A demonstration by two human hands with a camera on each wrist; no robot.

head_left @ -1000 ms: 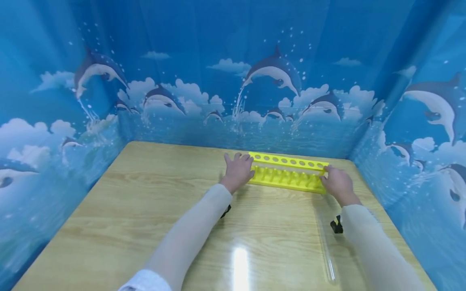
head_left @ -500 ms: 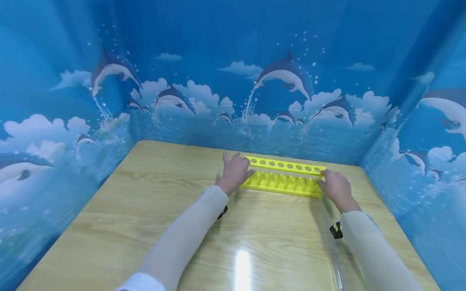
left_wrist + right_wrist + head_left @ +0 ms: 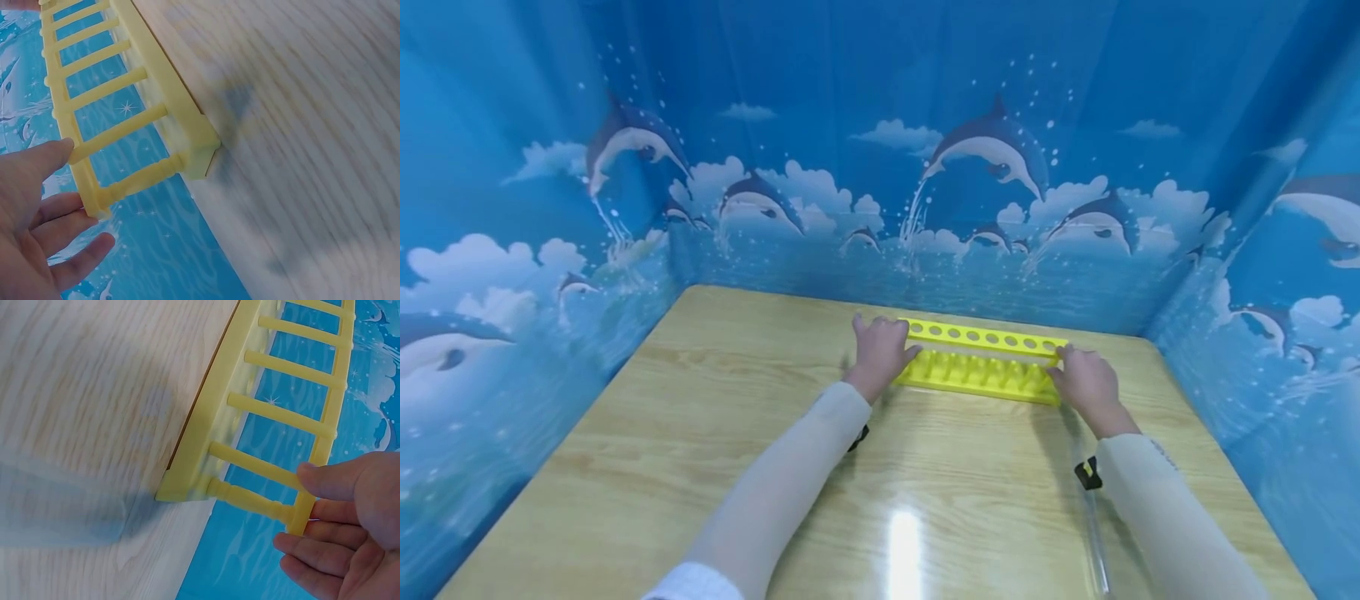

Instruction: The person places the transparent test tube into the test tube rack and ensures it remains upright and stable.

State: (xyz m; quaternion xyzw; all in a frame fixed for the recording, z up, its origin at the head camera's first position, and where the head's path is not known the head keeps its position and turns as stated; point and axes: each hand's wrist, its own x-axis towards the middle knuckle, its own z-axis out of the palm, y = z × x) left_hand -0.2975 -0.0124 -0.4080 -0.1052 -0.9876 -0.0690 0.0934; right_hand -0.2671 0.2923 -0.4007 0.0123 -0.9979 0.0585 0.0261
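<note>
Both hands hold a long yellow test tube rack (image 3: 977,383), with a row of round holes along its top bar and pegs on its base. My left hand (image 3: 880,350) grips the left end of the top bar; in the left wrist view the thumb (image 3: 53,156) lies on one side, with fingers behind the bar. At the opposite end, my right hand (image 3: 1086,382) pinches the top bar between thumb (image 3: 325,478) and fingers. The rack's base (image 3: 206,419) sits low at the tabletop. No tubes stand in the rack.
A clear glass test tube (image 3: 1097,542) lies on the wooden table (image 3: 715,417), beside the right forearm, partly hidden by the wrist camera. A blue dolphin-print curtain (image 3: 820,167) surrounds the back and sides. The rack is near the table's back edge.
Both hands have shifted the rack a little to the left and toward me, mostly in the first half second. The grip at both ends stays the same. The head view has turned slightly.
</note>
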